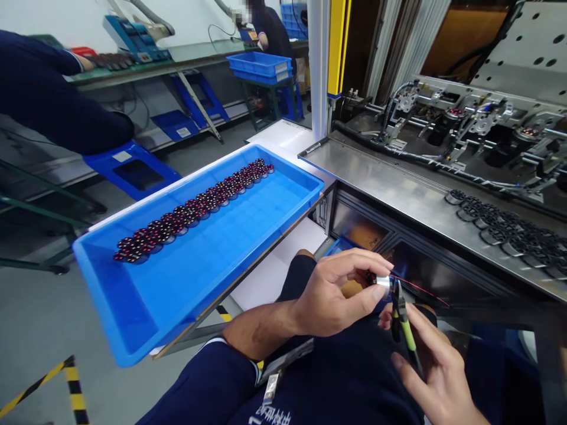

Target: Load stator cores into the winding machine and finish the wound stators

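Note:
My left hand (339,292) is closed, its thumb and fingers pinching a small motor part (383,285) with a silvery metal ring. A thin red wire (420,288) runs out from that part to the right. In my right hand (436,360) is a pair of cutting pliers (405,330) with green and black handles. The jaws point up and sit right by the ring, near the wire; whether they touch it I cannot tell. Both hands are above my lap.
To the left, a blue tray (212,260) bears a long row of wound motor parts (195,209). Several dark parts (509,227) stand on the metal ledge (376,174) of a machine with fixtures (469,118). Two people (53,88) work at benches behind.

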Demonstrator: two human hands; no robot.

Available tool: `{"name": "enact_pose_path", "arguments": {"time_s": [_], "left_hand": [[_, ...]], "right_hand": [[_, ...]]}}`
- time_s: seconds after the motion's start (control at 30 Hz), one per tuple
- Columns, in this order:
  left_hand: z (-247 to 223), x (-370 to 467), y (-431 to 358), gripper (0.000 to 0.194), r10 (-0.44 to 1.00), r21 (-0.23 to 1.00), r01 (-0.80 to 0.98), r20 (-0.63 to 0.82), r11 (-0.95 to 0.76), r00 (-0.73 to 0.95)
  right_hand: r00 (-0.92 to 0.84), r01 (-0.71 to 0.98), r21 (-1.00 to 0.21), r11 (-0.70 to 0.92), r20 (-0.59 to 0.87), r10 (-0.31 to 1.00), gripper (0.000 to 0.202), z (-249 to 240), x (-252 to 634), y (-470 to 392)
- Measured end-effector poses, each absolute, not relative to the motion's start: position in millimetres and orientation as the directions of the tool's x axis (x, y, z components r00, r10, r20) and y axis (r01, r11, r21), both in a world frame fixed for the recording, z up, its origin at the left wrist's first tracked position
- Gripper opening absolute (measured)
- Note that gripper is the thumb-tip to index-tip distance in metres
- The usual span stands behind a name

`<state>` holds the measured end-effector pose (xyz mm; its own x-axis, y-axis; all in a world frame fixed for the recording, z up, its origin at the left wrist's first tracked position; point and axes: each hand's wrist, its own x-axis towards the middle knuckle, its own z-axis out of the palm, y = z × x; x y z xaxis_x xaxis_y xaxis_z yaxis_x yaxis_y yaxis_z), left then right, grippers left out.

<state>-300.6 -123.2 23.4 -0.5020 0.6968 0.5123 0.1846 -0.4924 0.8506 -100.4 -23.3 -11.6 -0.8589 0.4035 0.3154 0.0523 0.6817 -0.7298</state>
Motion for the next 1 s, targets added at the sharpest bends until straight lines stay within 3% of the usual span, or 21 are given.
{"name": "enact_pose_path", "arguments": {"time_s": [0.17,0.57,0.77,0.9,1.0], "left_hand": [[21.6,-300.0,-125.6,0.018,0.706,0.850,0.207,0.520,-0.484,-0.481],[18.9,-301.0,-125.7,0.017,0.712,0.844,0.230,0.533,-0.484,-0.456],[16.7,-303.1,-125.0,0.016,0.716,0.849,0.244,0.527,-0.469,-0.457],[13.2,-312.7,-120.9,0.018,0.674,0.751,0.345,0.659,-0.564,-0.333],[9.5,-321.0,-116.9,0.041,0.591,0.632,0.471,0.765,-0.615,-0.255]], "right_hand": [[-0.834,0.047,-0.684,0.728,0.374,0.406,0.059,-9.4,-105.0,-23.0],[-0.858,-0.034,-0.835,0.548,0.306,0.413,0.063,-1.6,-110.2,-24.2],[-0.828,-0.025,-0.909,0.416,0.252,0.501,0.058,1.7,-112.7,-24.0],[-0.809,-0.035,-0.926,0.375,0.247,0.534,0.057,7.1,-109.4,-25.4],[-0.811,0.007,-0.928,0.371,0.212,0.545,0.054,13.0,-102.0,-25.9]]}}
